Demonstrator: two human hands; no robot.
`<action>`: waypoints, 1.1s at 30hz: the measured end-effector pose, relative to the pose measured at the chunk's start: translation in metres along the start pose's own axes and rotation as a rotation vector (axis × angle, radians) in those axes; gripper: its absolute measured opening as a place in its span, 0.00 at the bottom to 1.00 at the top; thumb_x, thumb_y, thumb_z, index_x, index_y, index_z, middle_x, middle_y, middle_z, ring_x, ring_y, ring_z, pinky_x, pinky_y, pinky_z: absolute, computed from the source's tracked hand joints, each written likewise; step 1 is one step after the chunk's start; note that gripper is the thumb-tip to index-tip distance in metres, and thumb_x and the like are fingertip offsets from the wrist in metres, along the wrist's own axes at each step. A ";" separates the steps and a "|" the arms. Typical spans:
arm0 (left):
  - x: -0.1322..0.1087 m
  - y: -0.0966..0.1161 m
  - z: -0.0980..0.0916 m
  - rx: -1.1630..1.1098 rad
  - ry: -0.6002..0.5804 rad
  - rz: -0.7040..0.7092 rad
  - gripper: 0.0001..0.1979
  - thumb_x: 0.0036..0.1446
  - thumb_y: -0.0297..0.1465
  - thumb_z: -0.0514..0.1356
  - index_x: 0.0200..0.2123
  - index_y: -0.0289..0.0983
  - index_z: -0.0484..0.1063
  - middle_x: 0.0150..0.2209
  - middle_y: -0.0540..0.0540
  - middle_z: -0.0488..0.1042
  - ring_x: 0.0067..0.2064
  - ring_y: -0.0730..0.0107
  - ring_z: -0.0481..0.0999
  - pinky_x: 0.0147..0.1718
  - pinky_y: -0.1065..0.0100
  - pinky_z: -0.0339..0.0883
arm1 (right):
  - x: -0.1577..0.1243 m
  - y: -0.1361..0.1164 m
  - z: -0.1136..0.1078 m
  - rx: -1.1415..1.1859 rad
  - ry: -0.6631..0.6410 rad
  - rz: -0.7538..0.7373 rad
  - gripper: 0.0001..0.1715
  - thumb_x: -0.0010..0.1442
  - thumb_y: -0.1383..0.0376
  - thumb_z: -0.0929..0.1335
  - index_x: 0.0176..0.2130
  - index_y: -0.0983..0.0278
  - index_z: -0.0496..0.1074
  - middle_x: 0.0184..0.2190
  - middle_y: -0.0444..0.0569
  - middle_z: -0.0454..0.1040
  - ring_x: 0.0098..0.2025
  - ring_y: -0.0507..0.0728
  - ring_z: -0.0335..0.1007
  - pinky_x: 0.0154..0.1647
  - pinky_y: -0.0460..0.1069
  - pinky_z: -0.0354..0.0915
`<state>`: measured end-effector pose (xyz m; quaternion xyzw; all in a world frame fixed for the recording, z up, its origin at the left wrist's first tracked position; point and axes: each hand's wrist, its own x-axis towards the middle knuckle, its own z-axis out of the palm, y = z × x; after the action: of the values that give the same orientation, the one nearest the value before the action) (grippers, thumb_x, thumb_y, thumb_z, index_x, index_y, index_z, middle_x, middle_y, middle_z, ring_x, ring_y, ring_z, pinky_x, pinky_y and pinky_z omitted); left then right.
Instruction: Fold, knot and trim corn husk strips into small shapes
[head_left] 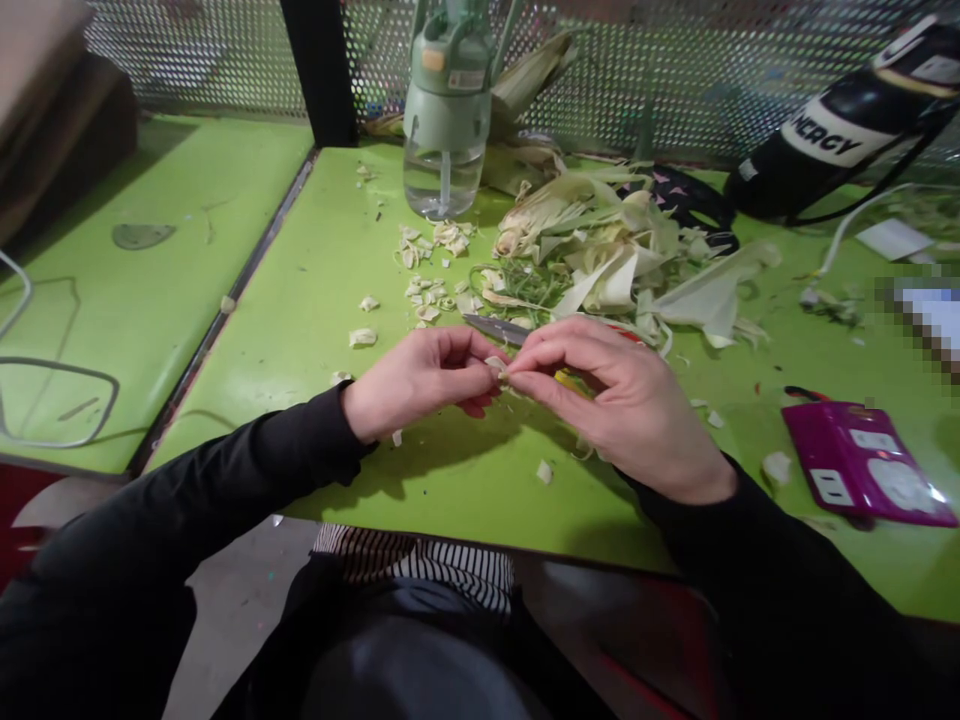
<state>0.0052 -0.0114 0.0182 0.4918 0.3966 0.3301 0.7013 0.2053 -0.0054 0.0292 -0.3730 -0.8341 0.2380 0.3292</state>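
Note:
Over the green table (465, 480), my left hand (412, 378) and my right hand (622, 405) meet fingertip to fingertip. Both pinch a small pale curled piece of husk (496, 368), partly hidden by the fingers. Just beyond the hands lie scissors (496, 327); the blades point left, and my right hand covers much of the rest. Small cut husk pieces (427, 292) are scattered past my left hand. A heap of pale corn husks (607, 255) lies farther back, with thin green shreds (529, 285) at its near side.
A green water bottle (446, 120) stands near the perforated screen (217, 50). On the right are a black bottle (832, 130), leaning, and a purple card holder (862, 465). Glasses-like wire frames (112, 405) are at left. A seam (225, 290) divides the tables.

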 end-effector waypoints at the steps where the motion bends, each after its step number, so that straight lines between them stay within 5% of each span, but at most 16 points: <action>1: 0.000 0.000 0.000 0.011 0.011 0.007 0.02 0.57 0.24 0.61 0.35 0.31 0.71 0.25 0.51 0.73 0.26 0.80 0.72 0.30 0.75 0.71 | 0.000 -0.001 0.000 -0.034 0.004 -0.025 0.03 0.61 0.65 0.71 0.33 0.59 0.76 0.35 0.47 0.77 0.38 0.55 0.74 0.42 0.52 0.71; 14: -0.002 -0.010 0.008 0.349 0.096 0.200 0.09 0.50 0.22 0.61 0.37 0.33 0.71 0.27 0.53 0.71 0.26 0.80 0.70 0.27 0.75 0.64 | -0.005 -0.008 0.003 -0.234 -0.006 -0.106 0.07 0.60 0.70 0.68 0.31 0.59 0.70 0.36 0.48 0.76 0.40 0.57 0.75 0.41 0.53 0.72; 33: 0.003 -0.012 0.001 0.180 0.016 0.140 0.11 0.56 0.28 0.64 0.39 0.34 0.65 0.28 0.53 0.71 0.25 0.80 0.72 0.26 0.75 0.69 | -0.003 0.000 0.002 -0.179 -0.002 -0.067 0.06 0.62 0.69 0.68 0.32 0.61 0.72 0.37 0.48 0.76 0.38 0.56 0.75 0.40 0.51 0.72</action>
<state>0.0084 -0.0129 0.0064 0.5766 0.3949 0.3454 0.6263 0.2047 -0.0081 0.0268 -0.3725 -0.8645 0.1516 0.3015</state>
